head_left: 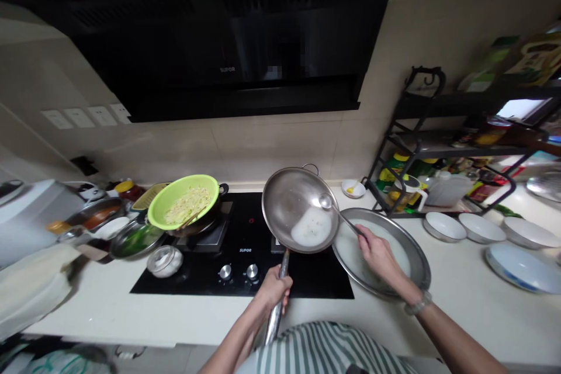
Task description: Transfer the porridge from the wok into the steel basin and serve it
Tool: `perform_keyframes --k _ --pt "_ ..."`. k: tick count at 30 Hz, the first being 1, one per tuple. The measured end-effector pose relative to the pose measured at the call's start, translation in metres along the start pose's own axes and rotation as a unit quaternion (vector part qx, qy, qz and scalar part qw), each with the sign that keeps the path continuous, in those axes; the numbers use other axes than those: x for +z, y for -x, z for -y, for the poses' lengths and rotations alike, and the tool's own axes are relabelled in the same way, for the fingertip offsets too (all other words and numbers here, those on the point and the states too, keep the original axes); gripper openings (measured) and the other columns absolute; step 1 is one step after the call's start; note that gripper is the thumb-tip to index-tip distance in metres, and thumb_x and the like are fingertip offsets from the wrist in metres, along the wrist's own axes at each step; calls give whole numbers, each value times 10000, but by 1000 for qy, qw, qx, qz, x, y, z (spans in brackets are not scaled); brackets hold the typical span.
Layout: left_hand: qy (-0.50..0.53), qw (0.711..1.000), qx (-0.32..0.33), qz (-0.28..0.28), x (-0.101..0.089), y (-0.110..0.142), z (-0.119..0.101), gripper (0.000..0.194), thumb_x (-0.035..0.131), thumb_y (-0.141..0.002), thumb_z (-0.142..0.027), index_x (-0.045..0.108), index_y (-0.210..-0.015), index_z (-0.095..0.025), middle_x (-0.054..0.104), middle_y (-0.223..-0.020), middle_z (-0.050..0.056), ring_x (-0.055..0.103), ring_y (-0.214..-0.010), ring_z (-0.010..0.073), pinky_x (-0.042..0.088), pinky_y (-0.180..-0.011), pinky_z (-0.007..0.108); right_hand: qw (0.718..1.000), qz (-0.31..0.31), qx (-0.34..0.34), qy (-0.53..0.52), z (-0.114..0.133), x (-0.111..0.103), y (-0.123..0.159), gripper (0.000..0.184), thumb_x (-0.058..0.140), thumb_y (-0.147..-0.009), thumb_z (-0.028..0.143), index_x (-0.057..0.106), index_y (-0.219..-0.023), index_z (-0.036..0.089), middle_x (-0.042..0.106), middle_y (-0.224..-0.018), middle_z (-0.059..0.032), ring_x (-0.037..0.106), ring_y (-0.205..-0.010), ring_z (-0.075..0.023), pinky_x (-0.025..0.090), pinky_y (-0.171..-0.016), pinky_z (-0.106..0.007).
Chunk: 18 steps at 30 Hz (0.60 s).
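Note:
My left hand [275, 287] is closed around the long metal handle of a steel wok [280, 204] over the right side of the cooktop. The wok leans to the right, and milky white liquid [313, 228] pools in its lower right part. My right hand [376, 251] grips a metal ladle [348, 221], whose bowl is over the right inner wall of the wok. Whether the ladle touches the metal I cannot tell. Under my right forearm stands a wide steel basin [421, 257] of similar white liquid, close against the wok's right edge.
A green colander [160, 204] of pale shreds with chopsticks rests on a pot on the left burner. Near it are a glass jar [165, 261] and a dish of greens [137, 239]. White bowls [445, 227] and a black rack [416, 134] stand right; a range hood [228, 93] hangs above.

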State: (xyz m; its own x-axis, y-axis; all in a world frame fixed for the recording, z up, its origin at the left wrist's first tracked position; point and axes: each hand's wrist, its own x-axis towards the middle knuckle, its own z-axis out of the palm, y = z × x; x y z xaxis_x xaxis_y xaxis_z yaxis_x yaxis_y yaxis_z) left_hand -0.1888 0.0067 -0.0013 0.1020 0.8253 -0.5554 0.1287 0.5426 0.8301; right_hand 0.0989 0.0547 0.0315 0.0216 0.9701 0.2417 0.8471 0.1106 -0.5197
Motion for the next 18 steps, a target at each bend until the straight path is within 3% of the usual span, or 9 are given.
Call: perform_keyframes --k 4,10,14,18 --pt "-3 1000 -4 -1 0 0 0 162 496 -693 -129 371 -728 -226 434 -432 -86 364 -307 80 312 -318 172 999 4 27 -21 -6 5 18 495 332 -871 303 636 -1209 105 720 -748 -99 696 -731 -262 529 -762 -391" --pt "-4 1000 -9 -6 1 -1 1 158 491 -688 -128 376 -732 -227 432 -426 -87 367 -306 84 298 -313 168 998 34 33 -50 0 11 30 495 353 -826 295 674 -1141 89 739 -907 -151 700 -867 -277 502 -839 -390" --pt "-6 1000 -2 -2 0 -1 1 157 495 -688 -137 371 -723 -227 428 -426 -87 360 -309 79 298 -314 167 983 51 100 -148 5 11 30 486 382 -784 317 682 -1085 80 670 -622 -65 648 -641 -241 505 -674 -357" --pt "-5 1000 -7 -2 0 0 0 156 502 -695 -146 374 -733 -226 426 -428 -92 352 -311 73 290 -317 161 939 29 192 -285 12 4 28 456 456 -714 353 662 -1036 103 574 -540 0 487 -466 -167 393 -482 -293"
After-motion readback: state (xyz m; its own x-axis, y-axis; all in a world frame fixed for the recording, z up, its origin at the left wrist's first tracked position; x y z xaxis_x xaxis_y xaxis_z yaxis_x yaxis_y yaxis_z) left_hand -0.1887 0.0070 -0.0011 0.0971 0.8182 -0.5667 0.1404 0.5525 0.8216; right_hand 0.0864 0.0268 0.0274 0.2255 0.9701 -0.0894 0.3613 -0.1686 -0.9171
